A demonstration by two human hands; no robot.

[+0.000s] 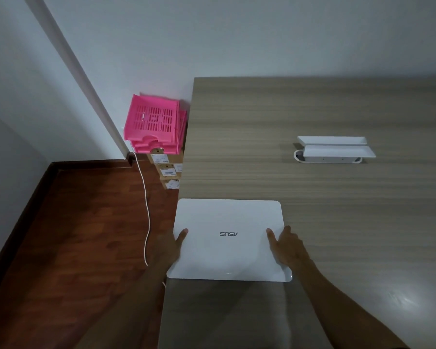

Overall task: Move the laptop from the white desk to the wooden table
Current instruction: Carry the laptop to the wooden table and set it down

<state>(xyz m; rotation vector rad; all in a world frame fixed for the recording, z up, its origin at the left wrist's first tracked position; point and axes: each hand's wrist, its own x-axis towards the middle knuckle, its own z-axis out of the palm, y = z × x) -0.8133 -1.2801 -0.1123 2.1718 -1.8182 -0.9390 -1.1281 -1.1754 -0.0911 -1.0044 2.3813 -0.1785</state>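
Laptop [228, 239]: white, lid closed, logo upside down to the camera. It sits over the near-left corner of the wooden table [325, 202], lid level w/ the tabletop; can't tell if it's resting on the wood or just above it. A shadow falls on the table along its near edge. Its left edge is about flush w/ the table's left edge.

Left hand [170, 248] clasps the laptop's left edge, thumb on top of the lid, other fingers hidden under or behind the edge. Right hand [285, 244] clasps the right edge the same way: thumb on the lid, forefinger along the side, rest tucked out of sight. So the laptop lies between the two hands, held at mid-length on both sides, both forearms reaching in from the bottom of the view.

Further out on the table, well apart to the right and back: a white tray [334, 149] w/ two shallow tiers.

Left of the table, on the floor by the wall: pink basket [154, 124] on stacked boxes [166, 170]. A white cable [146, 210] runs down from near the basket across the dark wood floor [81, 235].
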